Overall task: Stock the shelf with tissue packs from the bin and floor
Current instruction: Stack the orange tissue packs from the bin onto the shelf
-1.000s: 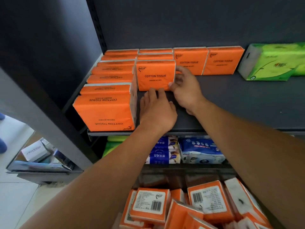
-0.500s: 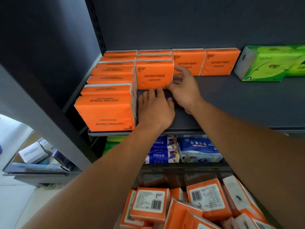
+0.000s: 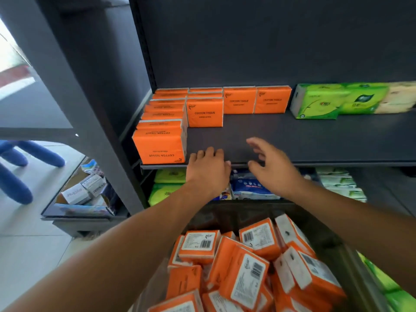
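Orange cotton tissue packs stand in rows on the left of the dark shelf (image 3: 315, 140); the front pack of the second row (image 3: 204, 112) stands upright and free. My left hand (image 3: 208, 167) hovers at the shelf's front edge, fingers loosely curled, holding nothing. To its right, my right hand (image 3: 270, 164) is over the same edge, fingers spread and empty. Below me a dark bin (image 3: 337, 246) holds several orange packs (image 3: 245, 264) lying jumbled, barcodes up.
Green tissue packs (image 3: 333, 101) lie on the shelf's right. The lower shelf holds green (image 3: 167, 183), blue (image 3: 249, 186) and white packs. A low display with small boxes (image 3: 81, 192) stands at left on the tiled floor, near blue legs (image 3: 29, 158).
Both hands have let go of the upright orange pack and drawn back from it to the shelf's front edge. The camera has pulled back and up.
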The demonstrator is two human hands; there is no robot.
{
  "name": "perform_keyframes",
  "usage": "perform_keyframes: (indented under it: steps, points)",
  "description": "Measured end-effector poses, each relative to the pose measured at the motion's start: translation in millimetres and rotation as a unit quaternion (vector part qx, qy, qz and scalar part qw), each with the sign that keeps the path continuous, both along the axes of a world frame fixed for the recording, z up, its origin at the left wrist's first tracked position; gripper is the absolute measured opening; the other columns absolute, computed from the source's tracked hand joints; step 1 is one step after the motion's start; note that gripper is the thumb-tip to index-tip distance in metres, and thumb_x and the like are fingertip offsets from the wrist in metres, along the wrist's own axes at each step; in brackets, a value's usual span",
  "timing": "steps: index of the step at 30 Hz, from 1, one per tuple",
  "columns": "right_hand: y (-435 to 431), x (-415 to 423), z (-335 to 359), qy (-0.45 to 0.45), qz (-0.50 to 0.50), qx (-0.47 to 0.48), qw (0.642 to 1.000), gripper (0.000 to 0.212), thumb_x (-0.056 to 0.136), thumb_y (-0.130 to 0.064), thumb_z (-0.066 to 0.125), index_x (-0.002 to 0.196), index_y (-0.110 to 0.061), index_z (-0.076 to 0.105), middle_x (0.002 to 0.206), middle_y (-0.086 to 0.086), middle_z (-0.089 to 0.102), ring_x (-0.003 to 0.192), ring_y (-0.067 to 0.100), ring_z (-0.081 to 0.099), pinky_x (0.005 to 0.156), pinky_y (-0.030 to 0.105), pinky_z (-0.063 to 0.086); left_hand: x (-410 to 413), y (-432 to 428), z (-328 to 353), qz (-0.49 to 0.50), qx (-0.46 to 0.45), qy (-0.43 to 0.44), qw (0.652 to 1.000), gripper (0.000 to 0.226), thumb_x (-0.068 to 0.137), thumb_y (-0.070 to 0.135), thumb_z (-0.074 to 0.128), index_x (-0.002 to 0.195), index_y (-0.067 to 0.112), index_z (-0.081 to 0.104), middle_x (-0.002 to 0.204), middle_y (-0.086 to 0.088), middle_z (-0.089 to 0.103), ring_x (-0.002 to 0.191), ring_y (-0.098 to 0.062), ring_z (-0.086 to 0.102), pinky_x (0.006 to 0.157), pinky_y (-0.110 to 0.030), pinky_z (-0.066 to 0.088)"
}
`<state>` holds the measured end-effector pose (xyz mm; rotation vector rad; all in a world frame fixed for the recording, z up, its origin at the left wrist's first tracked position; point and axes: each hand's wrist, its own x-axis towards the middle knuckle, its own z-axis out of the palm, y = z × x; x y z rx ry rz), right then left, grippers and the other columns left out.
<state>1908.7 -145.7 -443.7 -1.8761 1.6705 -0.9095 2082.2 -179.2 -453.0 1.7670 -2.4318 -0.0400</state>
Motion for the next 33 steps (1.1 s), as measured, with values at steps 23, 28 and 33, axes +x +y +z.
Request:
perform_keyframes:
  steps: [23, 28, 33]
  points:
    - [157.8, -13.3, -39.9, 0.327, 0.180, 0.225, 0.900, 0.033, 0.097, -0.036, 0.051, 0.129, -0.040, 0.051, 0.133, -0.006, 0.061, 0.115, 0.014, 0.058, 0.088, 0.034, 0.049, 49.7, 171.8, -17.1, 0.001, 0.283, -0.029, 0.959, 0.040, 0.095, 0.041, 0.046, 0.131, 0.029, 0.058, 0.137, 0.002, 0.058, 0.122, -0.019, 0.055, 0.101, -0.040, 0.047]
    - [162.7, -11.8, -74.2, 0.421, 0.222, 0.197, 0.857, 0.053, 0.099, -0.037, 0.048, 0.149, -0.032, 0.030, 0.143, 0.005, 0.052, 0.123, 0.027, 0.056, 0.099, 0.044, 0.048, 37.5, 180.0, -43.4, -0.035, 0.269, -0.079, 0.959, 0.046, 0.097, 0.036, 0.043, 0.144, 0.031, 0.044, 0.148, -0.002, 0.048, 0.131, -0.024, 0.049, 0.103, -0.036, 0.043]
    - [158.3, -12.0, -96.1, 0.509, 0.245, 0.159, 0.810, 0.061, 0.100, -0.038, 0.052, 0.152, -0.027, 0.022, 0.150, 0.011, 0.042, 0.133, 0.033, 0.046, 0.109, 0.048, 0.038, 35.9, 177.6, -63.4, -0.192, 0.195, -0.160, 0.949, 0.052, 0.099, 0.023, 0.045, 0.150, 0.025, 0.034, 0.153, -0.004, 0.037, 0.136, -0.028, 0.039, 0.114, -0.040, 0.028]
